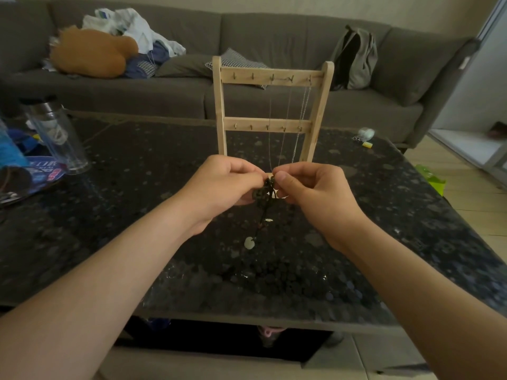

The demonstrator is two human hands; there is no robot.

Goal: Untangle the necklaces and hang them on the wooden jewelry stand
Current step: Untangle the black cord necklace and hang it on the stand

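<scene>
A wooden jewelry stand [222,105] stands upright on the dark speckled table [137,215], with two hook rails. Three thin chain necklaces [285,127] hang from hooks at the right end of its top rail. In front of the stand, my left hand [222,185] and my right hand [312,187] pinch a dark beaded necklace [264,198] between them, fingertips almost touching. The dark strand hangs down from my fingers above the table and ends in a pale round pendant [249,242].
A clear glass bottle [55,133] stands at the table's left, beside blue packets and a plate [41,171]. A small pale object and a yellow piece [366,138] lie at the far right. A grey sofa [274,37] with clothes and a backpack lies behind.
</scene>
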